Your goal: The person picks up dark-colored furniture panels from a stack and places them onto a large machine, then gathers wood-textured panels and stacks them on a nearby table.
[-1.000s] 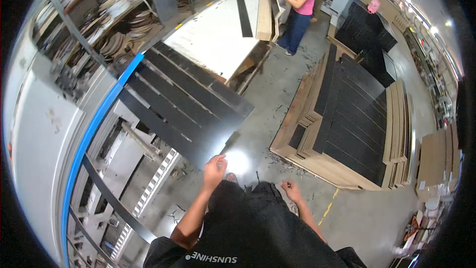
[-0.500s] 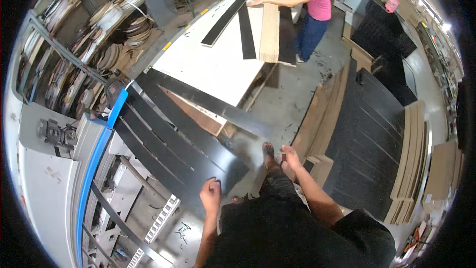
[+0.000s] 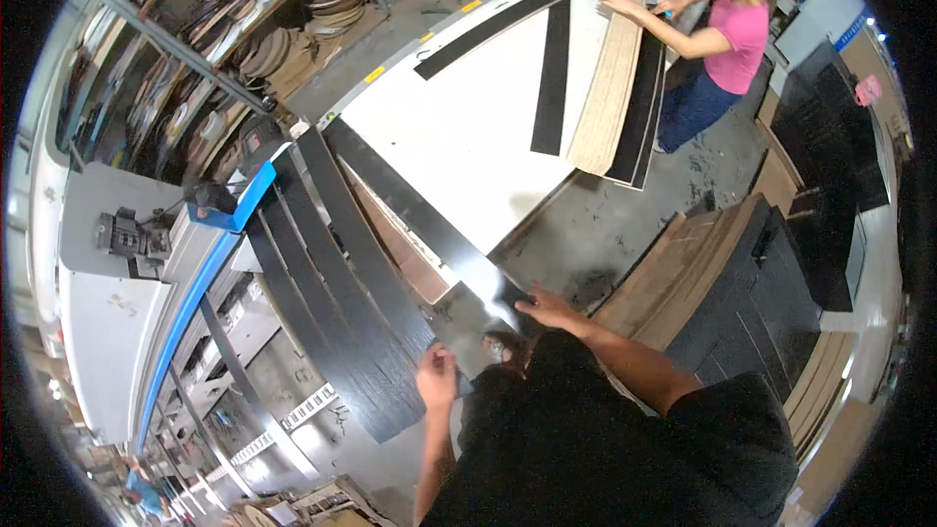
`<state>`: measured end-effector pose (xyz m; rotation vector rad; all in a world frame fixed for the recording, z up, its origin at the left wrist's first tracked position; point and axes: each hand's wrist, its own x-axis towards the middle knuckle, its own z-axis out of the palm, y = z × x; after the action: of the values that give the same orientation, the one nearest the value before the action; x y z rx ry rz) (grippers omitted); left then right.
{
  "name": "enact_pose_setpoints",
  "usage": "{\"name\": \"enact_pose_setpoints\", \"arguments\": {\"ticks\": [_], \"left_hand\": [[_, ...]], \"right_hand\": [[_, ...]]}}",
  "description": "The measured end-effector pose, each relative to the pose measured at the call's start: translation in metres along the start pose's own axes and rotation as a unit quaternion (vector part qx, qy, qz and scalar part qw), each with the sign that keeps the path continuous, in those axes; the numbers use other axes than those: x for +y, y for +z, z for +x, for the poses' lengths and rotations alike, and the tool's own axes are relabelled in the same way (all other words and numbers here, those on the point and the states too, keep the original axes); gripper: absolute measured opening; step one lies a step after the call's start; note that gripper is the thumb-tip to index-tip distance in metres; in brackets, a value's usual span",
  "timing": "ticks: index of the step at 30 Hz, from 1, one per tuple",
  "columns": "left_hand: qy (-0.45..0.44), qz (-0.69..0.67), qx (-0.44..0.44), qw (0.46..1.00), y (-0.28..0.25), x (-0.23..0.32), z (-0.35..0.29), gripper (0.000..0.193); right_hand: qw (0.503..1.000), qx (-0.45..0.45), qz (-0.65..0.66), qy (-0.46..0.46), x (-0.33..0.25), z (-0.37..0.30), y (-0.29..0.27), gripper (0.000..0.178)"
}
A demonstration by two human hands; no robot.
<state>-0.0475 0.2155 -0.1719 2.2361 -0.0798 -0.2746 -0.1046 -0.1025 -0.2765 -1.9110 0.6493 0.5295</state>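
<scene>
Presently, the left hand point(image 3: 436, 379), fingers loosely curled, is at the near end of several long black flat boards point(image 3: 381, 361); the right hand point(image 3: 549, 312), fingers bent, is at the near end of a black strip point(image 3: 410, 202) bordering the white table point(image 3: 420, 137). Neither grip can be confirmed.

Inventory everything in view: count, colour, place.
Table: one, white, upper centre
Parallel strips: several, black, left of centre
Long strip: one, black, along table's near edge
Loose strips: two, black, on table
Board stack: one, pale, at table's right side
Floor stack: one, black, brown edges, right
Machine: one, white and blue, left
Coils: many, white and brown, on shelving, upper left
Co-worker: one, pink top, upper right
Left hand: one, bare, by parallel strips' near ends
Right hand: one, bare, at long strip's near end
</scene>
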Motion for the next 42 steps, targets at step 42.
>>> {"name": "enact_pose_setpoints", "arguments": {"ticks": [42], "left_hand": [[0.032, 0.192, 0.135, 0.972, 0.261, 0.255, 0.249, 0.075]], "right_hand": [[0.941, -0.326, 0.016, -0.085, 0.018, 0.109, -0.244, 0.048]]}}
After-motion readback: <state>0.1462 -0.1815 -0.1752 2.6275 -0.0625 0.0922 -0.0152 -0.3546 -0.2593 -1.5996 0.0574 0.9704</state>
